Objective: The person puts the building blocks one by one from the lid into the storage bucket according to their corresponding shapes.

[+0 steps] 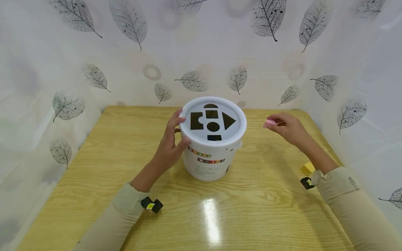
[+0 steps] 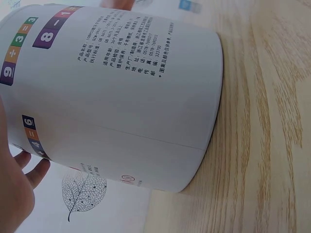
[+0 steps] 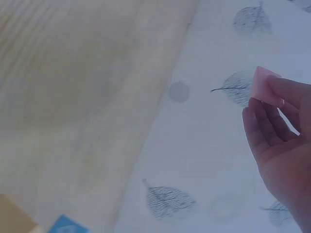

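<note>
A white bucket stands upright on the table, its lid pierced by several dark cut-outs, among them a square, a triangle and a round one. My left hand grips its upper left side, thumb on the near wall and fingers at the rim. In the left wrist view, fingertips show beside printed sums on the bucket wall. Out to the right, my right hand pinches a small pink block between thumb and fingers, raised above the table and apart from the bucket.
A yellow block lies on the wooden table near my right sleeve. Beside it in the right wrist view is a blue block. A leaf-patterned white sheet rises behind the table and along both sides.
</note>
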Demonstrator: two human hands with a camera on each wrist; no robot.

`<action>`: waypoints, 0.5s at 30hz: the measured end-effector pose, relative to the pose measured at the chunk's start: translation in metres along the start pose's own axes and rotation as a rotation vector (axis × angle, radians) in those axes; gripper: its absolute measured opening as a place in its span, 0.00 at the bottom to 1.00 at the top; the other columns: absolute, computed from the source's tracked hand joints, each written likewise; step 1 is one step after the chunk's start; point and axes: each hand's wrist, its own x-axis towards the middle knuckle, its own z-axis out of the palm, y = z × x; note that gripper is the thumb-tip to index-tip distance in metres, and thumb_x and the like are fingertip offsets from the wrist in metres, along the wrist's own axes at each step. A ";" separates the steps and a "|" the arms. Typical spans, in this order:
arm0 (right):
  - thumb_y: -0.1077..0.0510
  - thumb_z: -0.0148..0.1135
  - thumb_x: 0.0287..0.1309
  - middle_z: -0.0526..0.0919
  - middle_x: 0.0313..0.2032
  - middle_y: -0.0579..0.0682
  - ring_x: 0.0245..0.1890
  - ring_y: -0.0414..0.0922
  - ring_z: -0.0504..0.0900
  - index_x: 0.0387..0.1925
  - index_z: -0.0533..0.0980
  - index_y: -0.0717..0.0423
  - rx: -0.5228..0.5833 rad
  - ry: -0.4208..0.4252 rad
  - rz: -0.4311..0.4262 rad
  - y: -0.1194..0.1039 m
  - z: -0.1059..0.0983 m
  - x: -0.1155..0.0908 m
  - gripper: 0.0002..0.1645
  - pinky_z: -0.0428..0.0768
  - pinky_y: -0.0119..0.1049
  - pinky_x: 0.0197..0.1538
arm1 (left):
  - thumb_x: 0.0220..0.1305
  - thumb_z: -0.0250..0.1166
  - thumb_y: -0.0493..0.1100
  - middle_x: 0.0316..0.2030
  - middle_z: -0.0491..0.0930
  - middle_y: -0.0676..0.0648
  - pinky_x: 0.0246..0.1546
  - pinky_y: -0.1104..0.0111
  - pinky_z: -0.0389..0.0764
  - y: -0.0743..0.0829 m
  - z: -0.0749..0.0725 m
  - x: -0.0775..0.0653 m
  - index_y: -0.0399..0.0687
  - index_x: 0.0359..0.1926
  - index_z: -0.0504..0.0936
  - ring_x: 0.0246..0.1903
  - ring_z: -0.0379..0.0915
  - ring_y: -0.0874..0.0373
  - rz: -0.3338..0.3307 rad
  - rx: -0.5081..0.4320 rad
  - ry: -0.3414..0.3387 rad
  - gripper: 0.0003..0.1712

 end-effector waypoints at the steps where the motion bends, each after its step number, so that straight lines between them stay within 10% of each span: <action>1: 0.47 0.63 0.68 0.79 0.55 0.59 0.53 0.57 0.81 0.60 0.76 0.60 0.004 0.010 -0.007 -0.006 -0.002 0.001 0.27 0.77 0.27 0.50 | 0.68 0.46 0.77 0.80 0.46 0.50 0.58 0.52 0.70 0.000 0.000 0.000 0.49 0.69 0.55 0.75 0.52 0.50 -0.002 0.001 -0.002 0.46; 10: 0.55 0.68 0.65 0.81 0.49 0.52 0.44 0.27 0.75 0.55 0.80 0.57 0.033 0.107 -0.181 -0.059 -0.014 0.006 0.19 0.72 0.15 0.48 | 0.68 0.45 0.77 0.80 0.45 0.50 0.59 0.53 0.70 -0.001 -0.001 0.000 0.50 0.70 0.55 0.74 0.52 0.50 -0.005 0.007 -0.006 0.45; 15: 0.57 0.68 0.64 0.81 0.47 0.50 0.44 0.27 0.76 0.53 0.81 0.56 0.054 0.132 -0.254 -0.088 -0.021 0.010 0.17 0.73 0.17 0.49 | 0.68 0.45 0.77 0.80 0.45 0.50 0.59 0.52 0.70 -0.002 -0.001 -0.001 0.50 0.70 0.55 0.73 0.54 0.50 -0.012 0.002 -0.008 0.46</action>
